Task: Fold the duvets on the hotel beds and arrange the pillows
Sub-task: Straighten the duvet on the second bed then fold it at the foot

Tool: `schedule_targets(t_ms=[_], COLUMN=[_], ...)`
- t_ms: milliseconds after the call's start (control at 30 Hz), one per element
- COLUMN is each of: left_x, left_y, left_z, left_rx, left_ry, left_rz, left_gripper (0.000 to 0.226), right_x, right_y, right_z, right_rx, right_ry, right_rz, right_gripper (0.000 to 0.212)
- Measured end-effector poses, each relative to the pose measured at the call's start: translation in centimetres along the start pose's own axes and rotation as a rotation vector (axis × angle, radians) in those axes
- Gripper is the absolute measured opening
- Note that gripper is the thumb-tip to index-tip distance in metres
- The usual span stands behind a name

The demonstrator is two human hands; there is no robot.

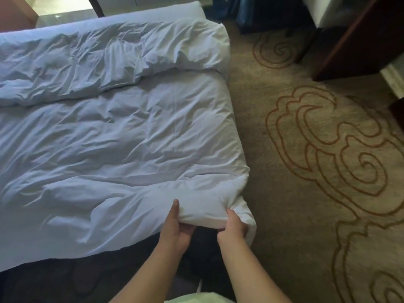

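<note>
A white duvet [122,132] lies spread and wrinkled over the bed, with a folded-back layer bunched across its far half. My left hand [175,228] grips the duvet's near edge, thumb on top and fingers underneath. Just to its right, my right hand [232,228] is closed on the duvet's near right corner, where the cloth is gathered into a bunch and hangs off the bed. No pillow is in view.
Patterned beige carpet [317,149] fills the floor to the right of the bed. Dark wooden furniture [354,44] stands at the far right. Dark bags or clothes [244,12] lie on the floor beyond the bed's far corner.
</note>
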State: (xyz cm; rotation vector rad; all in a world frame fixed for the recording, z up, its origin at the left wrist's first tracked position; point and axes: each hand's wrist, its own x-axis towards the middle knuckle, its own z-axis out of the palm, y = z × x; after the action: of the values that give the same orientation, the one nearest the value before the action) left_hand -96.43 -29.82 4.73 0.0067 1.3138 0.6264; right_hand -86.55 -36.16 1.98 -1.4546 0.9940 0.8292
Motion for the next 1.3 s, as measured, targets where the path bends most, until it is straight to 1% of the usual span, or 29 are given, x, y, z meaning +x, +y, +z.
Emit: schedule_targets(t_ms=[33,67,133,167,233,267,333,367,467,567,633,667,700,767,833,900,967,1000,1067,1133,1233,1300], left_x=[0.5,1.2,2.7,3.2,3.7,3.9,3.9,3.9,2.5,1.1,0.6,0.6,0.4,0.3,0.1,0.0,0.1,0.2,0.3,1.1,2.6,3.5], left_y=[0.7,1.4,3.2,4.1,5.7,6.6,8.5,9.4,12.7,16.4,19.0,20.1,21.3,23.2,24.6,25.7,26.4,26.8,27.7,29.0,30.0,30.0], left_z=[-0.2,-0.7,-1.7,-2.1,-2.9,-3.2,-3.6,-3.7,-2.6,-1.5,-1.2,-1.2,-1.1,-0.6,0.4,2.0,4.0,5.1,7.1,9.5,12.8,14.4], left_rx=[-0.026,-0.056,-0.108,-0.109,-0.134,-0.15,-0.168,-0.173,-0.202,-0.261,-0.229,-0.185,-0.146,-0.08,-0.034,0.008,0.052,0.089,0.148,0.162,0.173,0.204], left_ry=[0.02,0.055,0.118,0.142,0.184,0.202,0.222,0.202,-0.025,-0.266,-0.428,-0.465,-0.5,-0.533,-0.548,-0.537,-0.503,-0.493,-0.434,-0.322,-0.203,-0.132], left_rz=[-0.002,-0.008,-0.049,-0.06,-0.087,-0.092,-0.085,-0.079,-0.079,0.004,0.057,0.093,0.122,0.175,0.243,0.299,0.371,0.409,0.481,0.541,0.629,0.656], left_gripper=[0.031,0.039,0.065,0.072,0.07,0.069,0.075,0.075,0.057,0.052,0.055,0.058,0.059,0.054,0.046,0.041,0.04,0.042,0.041,0.037,0.033,0.013], right_x=[-1.1,-0.7,-0.7,-1.1,-1.2,-1.7,-1.7,-1.8,-4.0,-7.7,-9.9,-10.6,-10.9,-10.1,-8.4,-6.5,-4.1,-3.1,-1.6,-1.3,-1.8,-1.8], right_y=[-0.7,-0.7,-0.6,-0.8,-1.7,-2.4,-3.3,-3.6,-4.6,-6.5,-8.0,-8.7,-9.3,-10.3,-11.0,-11.5,-12.1,-12.6,-13.9,-16.2,-19.9,-22.2], right_z=[-0.4,-1.0,-2.2,-2.6,-3.3,-3.4,-3.5,-3.3,-1.7,0.4,2.0,3.1,4.3,7.1,9.5,11.1,12.5,13.3,14.5,16.3,19.1,21.1], right_rx=[0.015,0.002,-0.026,-0.016,0.016,0.017,0.018,0.023,0.034,-0.027,-0.025,0.022,0.085,0.172,0.157,0.118,0.083,0.057,-0.003,-0.136,-0.269,-0.254], right_ry=[0.013,0.023,0.031,0.028,0.022,0.026,0.021,0.004,-0.076,-0.167,-0.251,-0.291,-0.323,-0.361,-0.378,-0.387,-0.337,-0.304,-0.195,-0.138,-0.141,-0.166], right_rz=[-0.005,-0.023,-0.045,-0.055,-0.122,-0.188,-0.295,-0.335,-0.453,-0.613,-0.72,-0.714,-0.664,-0.47,-0.273,-0.169,-0.146,-0.169,-0.338,-0.526,-0.733,-0.807], right_gripper=[0.041,0.047,0.055,0.057,0.06,0.061,0.061,0.061,0.065,0.065,0.064,0.063,0.06,0.05,0.042,0.044,0.047,0.048,0.052,0.05,0.046,0.046])
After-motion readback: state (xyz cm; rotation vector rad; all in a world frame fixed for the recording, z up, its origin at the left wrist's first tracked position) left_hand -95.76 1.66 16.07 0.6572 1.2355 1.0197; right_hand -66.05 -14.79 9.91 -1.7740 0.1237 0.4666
